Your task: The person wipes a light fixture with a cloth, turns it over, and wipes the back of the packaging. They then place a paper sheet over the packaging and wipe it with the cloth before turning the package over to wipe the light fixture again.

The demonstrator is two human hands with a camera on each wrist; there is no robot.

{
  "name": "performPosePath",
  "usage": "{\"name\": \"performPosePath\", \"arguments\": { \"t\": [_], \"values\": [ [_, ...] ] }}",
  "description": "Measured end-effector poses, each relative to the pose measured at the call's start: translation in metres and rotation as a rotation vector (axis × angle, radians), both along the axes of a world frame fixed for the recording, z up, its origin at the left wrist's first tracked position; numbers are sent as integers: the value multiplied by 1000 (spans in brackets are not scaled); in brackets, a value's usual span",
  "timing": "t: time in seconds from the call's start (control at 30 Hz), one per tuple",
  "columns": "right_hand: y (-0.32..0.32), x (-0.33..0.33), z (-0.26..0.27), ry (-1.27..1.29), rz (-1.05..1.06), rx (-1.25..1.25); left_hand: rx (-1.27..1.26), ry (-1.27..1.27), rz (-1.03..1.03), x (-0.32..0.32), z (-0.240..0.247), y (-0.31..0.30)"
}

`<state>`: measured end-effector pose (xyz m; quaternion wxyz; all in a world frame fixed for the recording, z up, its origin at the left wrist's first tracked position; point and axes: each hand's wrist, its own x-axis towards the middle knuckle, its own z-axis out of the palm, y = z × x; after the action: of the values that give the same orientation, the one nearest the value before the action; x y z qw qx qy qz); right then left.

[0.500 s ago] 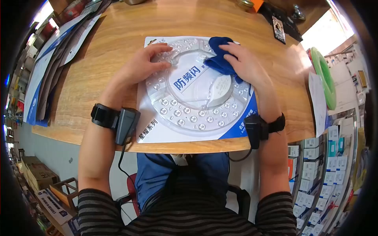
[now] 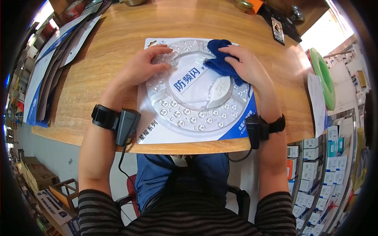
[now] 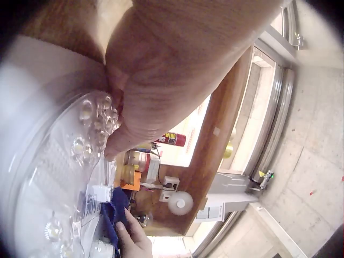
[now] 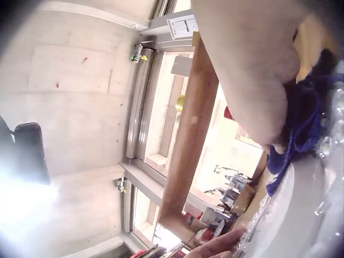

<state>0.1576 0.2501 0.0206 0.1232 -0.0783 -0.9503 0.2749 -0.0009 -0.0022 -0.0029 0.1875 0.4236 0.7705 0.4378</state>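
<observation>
A clear plastic ring package with round lens-like bumps (image 2: 193,118) lies on a white and blue printed card (image 2: 165,135) at the desk's front edge. My left hand (image 2: 142,67) rests on the ring's upper left, fingers relaxed and thumb apart from them. On the upper right, my right hand (image 2: 248,65) presses a dark blue cloth (image 2: 221,65) against the plastic, its fingers extended over the cloth. The right wrist view shows the cloth (image 4: 303,123) bunched beneath the right hand (image 4: 252,70); its fingertips are partly hidden there.
Stacked printed cards (image 2: 65,55) stand at the desk's left. A phone (image 2: 278,30) lies at the back right near a black object. Metal bowls (image 2: 134,2) sit at the far edge. A green ring (image 2: 323,80) and a white sheet (image 2: 316,102) are at the right edge.
The right hand and the blue cloth have shifted very slightly down over the plastic. My left hand stays in nearly the same place.
</observation>
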Motion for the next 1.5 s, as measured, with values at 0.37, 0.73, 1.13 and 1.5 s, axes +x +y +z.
{"name": "performPosePath", "arguments": {
  "t": [0.37,0.73,1.13,1.5],
  "values": [
    [12,-5,-11,112,-6,97,-49,-62,3,5,8,2],
    [10,-7,-9,199,129,-9,-76,1,14,5,9,2],
    [-7,-4,-4,34,138,126,-95,45,35,9,12,3],
    [4,-6,-13,73,-143,210,-72,38,22,9,13,2]
  ]
}}
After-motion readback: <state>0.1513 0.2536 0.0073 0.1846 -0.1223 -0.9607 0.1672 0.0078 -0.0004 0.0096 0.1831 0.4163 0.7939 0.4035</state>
